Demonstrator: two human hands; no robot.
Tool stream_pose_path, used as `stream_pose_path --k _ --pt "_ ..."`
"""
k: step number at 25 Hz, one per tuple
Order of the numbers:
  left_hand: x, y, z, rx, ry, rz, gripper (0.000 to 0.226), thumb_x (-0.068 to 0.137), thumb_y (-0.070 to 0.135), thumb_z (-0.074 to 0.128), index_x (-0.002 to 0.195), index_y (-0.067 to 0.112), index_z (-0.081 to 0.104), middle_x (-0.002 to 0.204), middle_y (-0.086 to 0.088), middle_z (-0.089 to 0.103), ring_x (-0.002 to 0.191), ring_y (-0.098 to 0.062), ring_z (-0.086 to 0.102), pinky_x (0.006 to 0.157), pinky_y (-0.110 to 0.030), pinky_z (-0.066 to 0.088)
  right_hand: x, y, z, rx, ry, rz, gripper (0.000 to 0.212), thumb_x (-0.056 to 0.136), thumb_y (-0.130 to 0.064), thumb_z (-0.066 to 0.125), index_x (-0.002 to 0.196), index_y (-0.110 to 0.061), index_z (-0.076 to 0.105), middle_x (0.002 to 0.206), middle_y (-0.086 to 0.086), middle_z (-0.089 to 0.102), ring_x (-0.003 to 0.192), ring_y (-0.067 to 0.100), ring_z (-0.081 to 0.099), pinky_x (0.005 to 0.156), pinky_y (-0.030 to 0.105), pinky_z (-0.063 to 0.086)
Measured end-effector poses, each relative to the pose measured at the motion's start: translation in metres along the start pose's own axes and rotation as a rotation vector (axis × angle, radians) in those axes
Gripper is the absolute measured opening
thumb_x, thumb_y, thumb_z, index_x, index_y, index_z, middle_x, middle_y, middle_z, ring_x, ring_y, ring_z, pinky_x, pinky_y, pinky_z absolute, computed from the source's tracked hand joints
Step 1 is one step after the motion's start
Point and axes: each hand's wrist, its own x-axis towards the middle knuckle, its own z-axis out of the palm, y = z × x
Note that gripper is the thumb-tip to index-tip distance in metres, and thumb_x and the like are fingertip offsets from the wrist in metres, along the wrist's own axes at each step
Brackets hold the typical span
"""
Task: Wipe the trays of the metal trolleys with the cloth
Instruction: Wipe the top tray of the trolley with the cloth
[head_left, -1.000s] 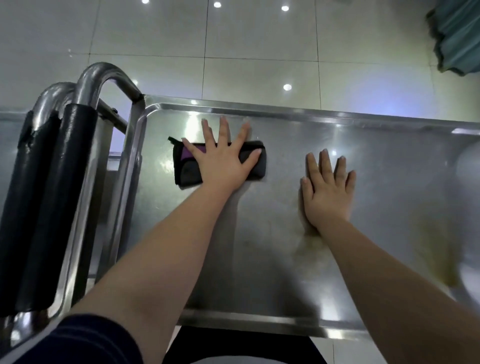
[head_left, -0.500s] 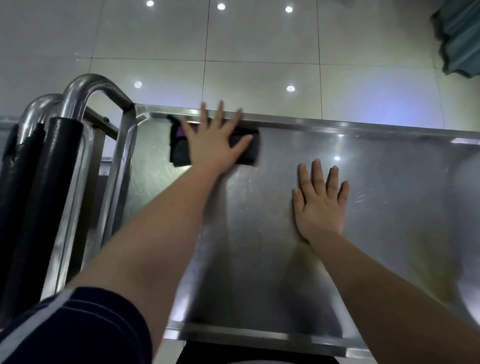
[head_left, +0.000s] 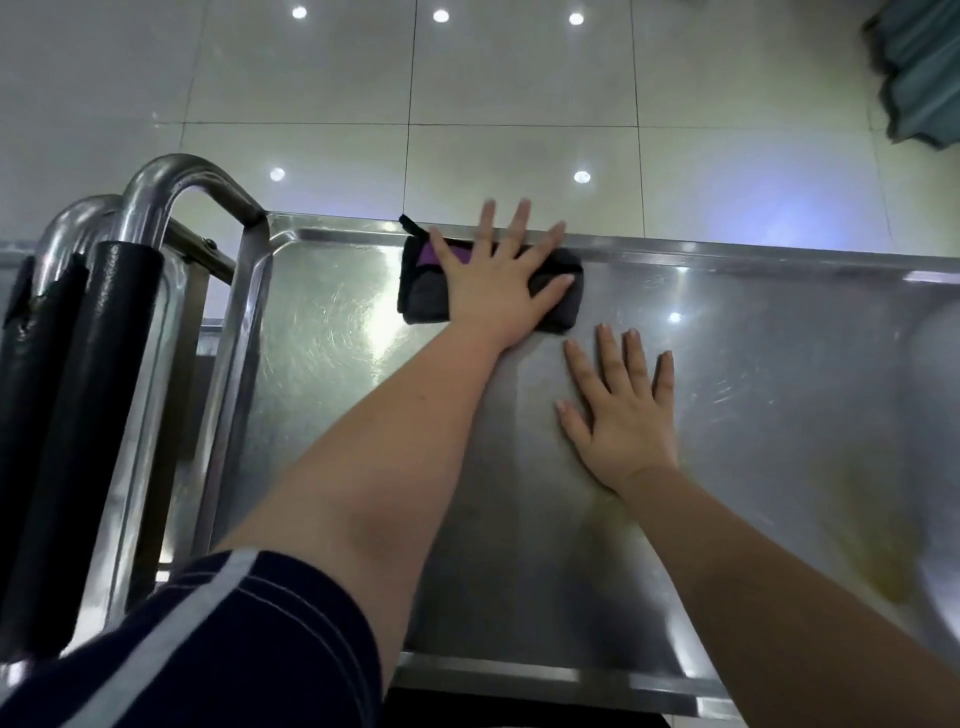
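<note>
Both hands lay flat with fingers spread: the left hand (head_left: 493, 291) pressed the folded cloth (head_left: 418, 296) down by the far rim, and the right hand (head_left: 623, 415) rested bare on the steel just beside it. The trolley's tray (head_left: 332, 353), scratched and glaring, ran out of view on the right. At the left, two curved steel handles (head_left: 176, 179) with black grips (head_left: 104, 374) were cut off below. The cloth, black with a purple patch, lay half hidden under the palm, whose fingertips were blurred.

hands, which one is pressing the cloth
The left hand, spread flat on the dark cloth at the far rim of the tray. The right hand lies flat on bare metal, nearer the person.
</note>
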Motion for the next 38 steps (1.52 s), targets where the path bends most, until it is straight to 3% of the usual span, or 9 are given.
stream_pose_path --k 8,11,15,17,22,24,29,31,38 --pt "-0.044 -0.174 -0.015 0.007 0.060 -0.393 0.065 0.085 0.079 0.004 0.146 0.059 0.007 0.164 0.005 0.006 0.150 -0.031 -0.004 0.103 -0.080 0.000 -0.001 0.000 0.002 0.014 0.037 0.003 0.067 0.093 -0.064 0.006 0.153 -0.039 -0.011 0.162 -0.001 -0.013 0.149 0.026 -0.015 0.117 0.054 -0.010" --pt "-0.025 -0.123 -0.013 -0.026 0.079 -0.345 0.064 0.085 0.078 0.003 0.146 0.059 0.007 0.164 0.007 0.001 0.150 -0.030 -0.005 0.100 -0.081 -0.004 0.000 -0.001 0.002 0.002 0.030 0.001 0.067 0.093 -0.065 0.005 0.152 -0.039 -0.013 0.163 -0.001 -0.013 0.148 0.026 -0.016 0.117 0.054 -0.011" --pt "-0.039 -0.011 0.009 0.017 0.000 -0.008 0.064 0.086 0.077 0.006 0.148 0.058 0.008 0.164 0.009 -0.001 0.150 -0.031 -0.007 0.100 -0.080 -0.008 0.001 0.003 0.001 0.040 0.037 0.026 0.069 0.090 -0.067 0.010 0.151 -0.044 -0.009 0.163 -0.006 -0.010 0.149 0.021 -0.014 0.118 0.051 -0.010" --pt "-0.065 -0.017 0.013 0.049 0.005 0.026 0.063 0.087 0.076 0.011 0.148 0.057 0.009 0.164 0.009 0.002 0.150 -0.033 -0.004 0.102 -0.078 -0.008 0.001 0.005 0.001 0.070 0.044 0.019 0.069 0.089 -0.069 0.012 0.150 -0.047 -0.010 0.163 -0.008 -0.008 0.149 0.019 -0.013 0.118 0.050 -0.010" --pt "-0.131 -0.148 0.010 0.042 0.081 -0.363 0.063 0.086 0.079 0.008 0.146 0.060 0.001 0.164 0.008 0.003 0.150 -0.034 -0.004 0.104 -0.079 -0.003 0.001 0.005 0.004 0.069 0.063 0.008 0.068 0.090 -0.068 0.011 0.152 -0.045 -0.007 0.163 -0.006 -0.008 0.149 0.020 -0.014 0.117 0.049 -0.014" --pt "-0.141 -0.143 0.011 0.000 0.101 -0.482 0.061 0.087 0.077 0.005 0.145 0.060 -0.001 0.164 0.008 0.000 0.150 -0.032 -0.006 0.103 -0.079 -0.001 0.001 0.003 0.005 0.050 0.062 0.012 0.068 0.091 -0.067 0.011 0.153 -0.043 -0.006 0.163 -0.005 -0.007 0.149 0.021 -0.014 0.117 0.050 -0.014" --pt "-0.141 -0.005 0.031 0.002 0.031 -0.116 0.063 0.088 0.076 0.014 0.148 0.057 0.009 0.164 0.008 0.001 0.150 -0.033 -0.004 0.102 -0.076 -0.010 0.002 0.006 0.002 0.075 0.048 0.003 0.070 0.089 -0.067 0.013 0.153 -0.043 -0.004 0.163 -0.006 -0.009 0.149 0.020 -0.013 0.117 0.050 -0.013" --pt "-0.143 -0.003 0.030 0.042 0.011 -0.043 0.065 0.088 0.077 0.016 0.148 0.056 0.008 0.164 0.008 0.001 0.150 -0.033 -0.006 0.105 -0.075 -0.008 0.001 0.006 0.000 0.090 0.052 -0.003 0.070 0.089 -0.067 0.013 0.153 -0.044 -0.003 0.163 -0.006 -0.008 0.149 0.020 -0.013 0.117 0.051 -0.012" --pt "-0.142 -0.115 0.013 -0.037 0.100 -0.603 0.065 0.086 0.078 0.005 0.147 0.057 0.006 0.164 0.008 0.002 0.150 -0.034 -0.002 0.106 -0.077 -0.001 0.001 0.004 0.005 0.049 0.051 -0.017 0.068 0.092 -0.066 0.008 0.153 -0.039 -0.009 0.163 -0.002 -0.012 0.148 0.024 -0.017 0.117 0.054 -0.012"
